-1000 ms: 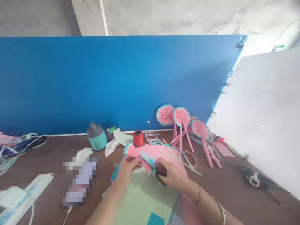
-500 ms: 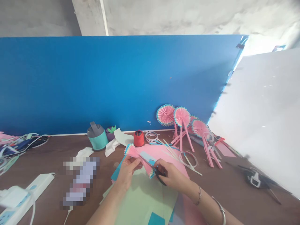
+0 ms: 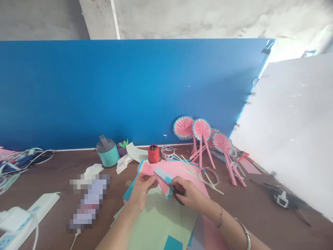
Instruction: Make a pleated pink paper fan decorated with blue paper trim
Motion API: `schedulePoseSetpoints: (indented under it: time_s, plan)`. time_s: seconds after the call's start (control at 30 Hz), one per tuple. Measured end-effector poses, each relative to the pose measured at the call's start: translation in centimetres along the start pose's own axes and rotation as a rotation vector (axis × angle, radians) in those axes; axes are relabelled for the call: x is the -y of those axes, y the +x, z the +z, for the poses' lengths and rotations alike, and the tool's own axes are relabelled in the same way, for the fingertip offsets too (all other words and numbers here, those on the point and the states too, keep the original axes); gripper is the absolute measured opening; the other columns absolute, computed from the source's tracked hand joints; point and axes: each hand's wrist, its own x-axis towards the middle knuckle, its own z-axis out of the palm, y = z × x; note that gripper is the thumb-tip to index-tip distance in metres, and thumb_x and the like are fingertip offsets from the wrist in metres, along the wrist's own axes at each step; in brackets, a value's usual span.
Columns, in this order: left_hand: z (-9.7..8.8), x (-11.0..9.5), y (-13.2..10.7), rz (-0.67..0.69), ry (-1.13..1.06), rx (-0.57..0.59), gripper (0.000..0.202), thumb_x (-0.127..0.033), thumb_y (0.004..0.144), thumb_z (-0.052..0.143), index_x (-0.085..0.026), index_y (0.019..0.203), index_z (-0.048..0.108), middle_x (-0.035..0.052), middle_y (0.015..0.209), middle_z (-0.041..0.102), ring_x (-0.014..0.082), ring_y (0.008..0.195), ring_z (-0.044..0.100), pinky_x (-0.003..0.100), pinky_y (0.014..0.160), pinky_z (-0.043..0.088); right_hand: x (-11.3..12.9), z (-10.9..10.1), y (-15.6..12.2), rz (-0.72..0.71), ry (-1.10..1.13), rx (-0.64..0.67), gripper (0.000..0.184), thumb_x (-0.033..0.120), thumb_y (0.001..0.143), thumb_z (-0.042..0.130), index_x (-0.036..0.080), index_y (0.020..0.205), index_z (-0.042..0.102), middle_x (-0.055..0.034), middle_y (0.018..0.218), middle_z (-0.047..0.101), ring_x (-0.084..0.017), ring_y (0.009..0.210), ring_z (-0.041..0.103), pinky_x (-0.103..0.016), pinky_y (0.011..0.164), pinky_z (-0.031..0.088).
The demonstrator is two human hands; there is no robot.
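Between the thumb and fingers of my left hand (image 3: 142, 189) is a pleated pink paper fan (image 3: 145, 167), pinched narrow at its middle. Its two ends flare out and carry blue and pale edging. My right hand (image 3: 188, 192) is closed around the dark handles of a pair of scissors (image 3: 178, 195). The scissor blades lie along the folded paper, pointing up and left toward my left fingers. Whether the blades bite into the paper I cannot tell. Below both hands lie light green sheets (image 3: 158, 222) on top of pink paper (image 3: 179, 166).
Finished pink fans (image 3: 202, 129) with paper-strip handles lean at the back right. A red thread spool (image 3: 153, 153), tape rolls (image 3: 168, 151) and a teal container (image 3: 108, 154) stand along the blue partition (image 3: 117, 93). A power strip (image 3: 33, 215) lies at left, a dark tool (image 3: 282, 199) at right.
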Motion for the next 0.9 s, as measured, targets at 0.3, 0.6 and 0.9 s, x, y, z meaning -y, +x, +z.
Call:
schedulePoseSetpoints:
  time_s: [0.3,0.6,0.9]
  plan:
    - [-0.1,0.2,0.2,0.003,-0.01,0.005,0.037,-0.035,0.054,0.084,-0.017,0.082,0.067,0.0028,0.074,0.073,0.0158,0.065,0.066,0.026,0.062,0.049,-0.6,0.1,0.0,0.013,0.012,-0.004,0.029,0.008,0.068,0.05,0.02,0.094,0.054,0.0073,0.06,0.038,-0.009,0.054,0.033,-0.019,0.049,0.025]
    - [-0.2,-0.1,0.0,0.01,-0.017,-0.002,0.036,-0.032,0.057,0.082,-0.016,0.085,0.066,0.0033,0.078,0.072,0.0146,0.065,0.066,0.024,0.061,0.05,0.5,-1.2,-0.2,0.015,0.026,0.053,0.035,0.014,0.068,0.056,0.022,0.101,0.062,0.0,0.079,0.056,-0.013,0.07,0.048,-0.024,0.063,0.039]
    - [-0.1,-0.1,0.3,0.032,-0.043,-0.021,0.041,-0.033,0.058,0.081,-0.016,0.09,0.063,0.0046,0.081,0.071,0.0149,0.066,0.066,0.023,0.058,0.051,0.1,-2.2,0.4,0.077,0.421,-0.033,0.041,0.045,0.069,0.067,0.021,0.097,0.051,-0.0013,0.086,0.058,-0.014,0.074,0.052,-0.024,0.062,0.04]
